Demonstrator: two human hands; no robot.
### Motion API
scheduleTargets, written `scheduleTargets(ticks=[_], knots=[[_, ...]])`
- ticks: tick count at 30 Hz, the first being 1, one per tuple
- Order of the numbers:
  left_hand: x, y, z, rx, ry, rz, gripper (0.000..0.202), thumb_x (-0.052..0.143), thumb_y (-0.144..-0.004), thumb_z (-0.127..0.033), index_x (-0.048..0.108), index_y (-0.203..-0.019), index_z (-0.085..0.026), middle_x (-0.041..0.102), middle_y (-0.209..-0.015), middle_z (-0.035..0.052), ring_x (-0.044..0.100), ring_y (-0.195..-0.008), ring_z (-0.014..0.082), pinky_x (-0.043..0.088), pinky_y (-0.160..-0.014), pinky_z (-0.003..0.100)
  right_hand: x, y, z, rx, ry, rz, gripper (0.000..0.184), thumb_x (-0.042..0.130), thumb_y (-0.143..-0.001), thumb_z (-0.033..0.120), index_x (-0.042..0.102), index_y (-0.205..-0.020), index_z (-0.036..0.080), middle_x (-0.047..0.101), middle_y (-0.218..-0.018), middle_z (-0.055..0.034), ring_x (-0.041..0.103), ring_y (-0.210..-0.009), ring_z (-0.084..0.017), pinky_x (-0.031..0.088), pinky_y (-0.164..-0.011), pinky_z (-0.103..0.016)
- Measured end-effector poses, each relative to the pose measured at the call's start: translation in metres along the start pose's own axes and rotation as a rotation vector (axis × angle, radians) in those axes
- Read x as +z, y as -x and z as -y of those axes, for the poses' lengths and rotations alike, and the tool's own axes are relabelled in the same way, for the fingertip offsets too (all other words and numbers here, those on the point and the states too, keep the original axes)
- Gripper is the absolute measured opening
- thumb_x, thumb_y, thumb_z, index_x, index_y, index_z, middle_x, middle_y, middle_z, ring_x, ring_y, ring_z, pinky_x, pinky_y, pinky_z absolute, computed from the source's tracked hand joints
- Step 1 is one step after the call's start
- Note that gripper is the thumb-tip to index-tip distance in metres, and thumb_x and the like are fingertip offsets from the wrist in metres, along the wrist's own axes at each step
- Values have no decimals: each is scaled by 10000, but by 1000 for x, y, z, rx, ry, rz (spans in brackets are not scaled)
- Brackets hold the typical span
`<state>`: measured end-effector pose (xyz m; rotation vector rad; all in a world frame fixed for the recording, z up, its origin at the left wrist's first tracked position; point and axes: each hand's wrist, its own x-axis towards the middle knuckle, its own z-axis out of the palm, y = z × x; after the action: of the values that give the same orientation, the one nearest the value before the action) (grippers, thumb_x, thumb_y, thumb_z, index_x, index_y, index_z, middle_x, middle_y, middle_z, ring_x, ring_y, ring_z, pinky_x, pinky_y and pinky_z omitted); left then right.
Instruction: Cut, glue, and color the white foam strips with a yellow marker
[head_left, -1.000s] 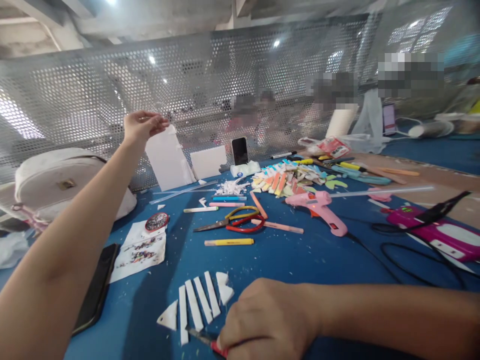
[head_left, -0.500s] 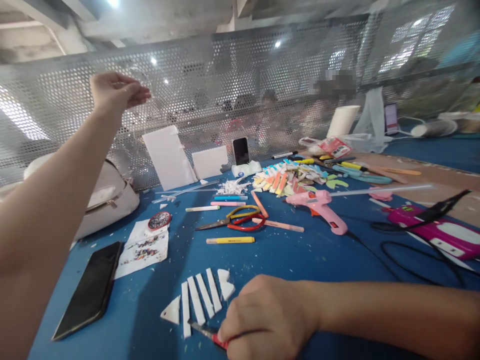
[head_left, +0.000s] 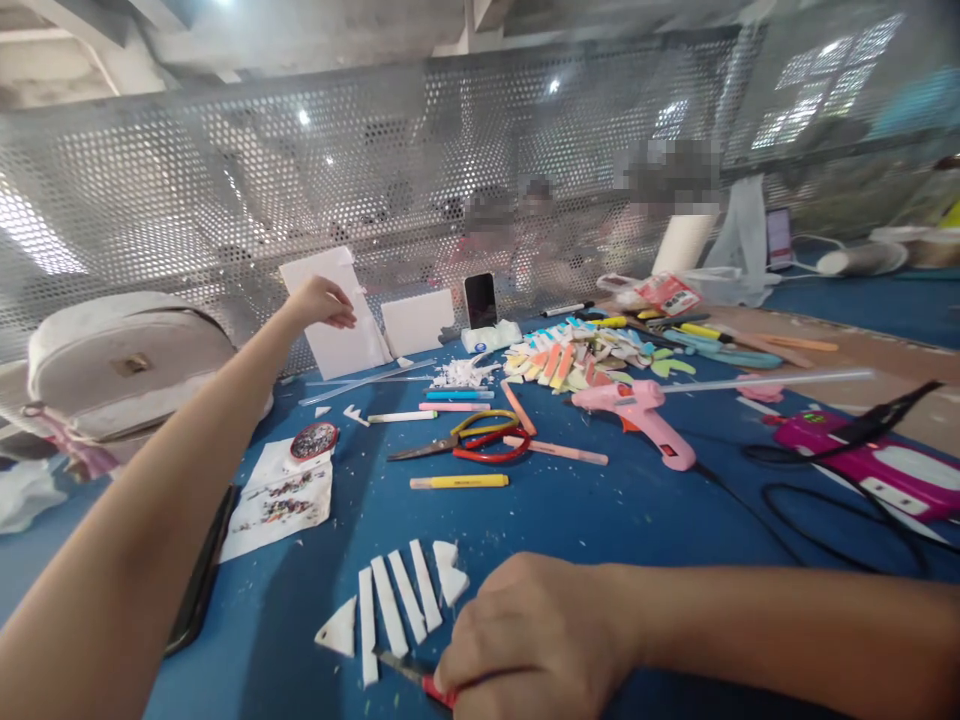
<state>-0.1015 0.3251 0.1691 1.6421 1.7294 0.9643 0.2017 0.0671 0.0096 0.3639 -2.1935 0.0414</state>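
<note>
My right hand [head_left: 536,640] rests low at the front of the blue table, closed around a red-handled tool [head_left: 435,688] with a dark metal blade. Its blade tip touches or nearly touches the lower end of a white strip [head_left: 367,625]. Several such strips lie side by side between a white triangle [head_left: 339,628] with a small hole and a notched white piece [head_left: 450,572], in a fishbone-like shape. My left hand [head_left: 326,302] hangs in the air before a leaning white board [head_left: 337,335]. Its fingers droop loosely, and I see nothing in them.
Red-and-yellow-handled scissors [head_left: 457,440] lie mid-table among markers, near a yellow marker [head_left: 459,481]. A pink glue gun [head_left: 637,405] trails its cord rightward to a magenta power strip [head_left: 870,460]. On the left are a white backpack [head_left: 135,350], paper with glitter [head_left: 259,520] and a partly hidden phone [head_left: 199,590].
My left hand has come down and to the right from high by the mesh screen, its fingers looser. A hooked white scrap now shows near the green-tipped marker. My right hand has hardly moved.
</note>
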Motion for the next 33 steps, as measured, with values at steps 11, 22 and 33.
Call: scheduleTargets(ticks=[11, 22, 33], knots=[[28, -17, 56, -39, -270, 156, 312, 623, -977, -380, 616, -1217, -182, 623, -1251, 78, 646, -1062, 220, 567, -901, 410, 5, 8, 3, 99, -49, 46, 261, 482, -1012, 212, 641, -808, 178, 761, -922, 28, 658, -752, -66, 445, -593, -207], [7, 20, 43, 169, -573, 19, 318, 625, -976, -377, 607, -1228, -183, 621, -1249, 83, 644, -1070, 218, 562, -913, 422, 5, 6, 8, 108, -32, 131, 223, 564, -967, 248, 620, -757, 204, 765, -927, 52, 664, -729, -50, 431, -531, -218], [56, 232, 69, 518, -610, 171, 288, 538, -1001, -463, 653, -1103, -220, 671, -1150, 72, 641, -1033, 199, 519, -951, 418, -22, -9, 1, 170, -71, -50, 350, 411, -1043, 474, 595, -1059, 176, 709, -924, -58, 695, -785, -131, 529, -661, -241]])
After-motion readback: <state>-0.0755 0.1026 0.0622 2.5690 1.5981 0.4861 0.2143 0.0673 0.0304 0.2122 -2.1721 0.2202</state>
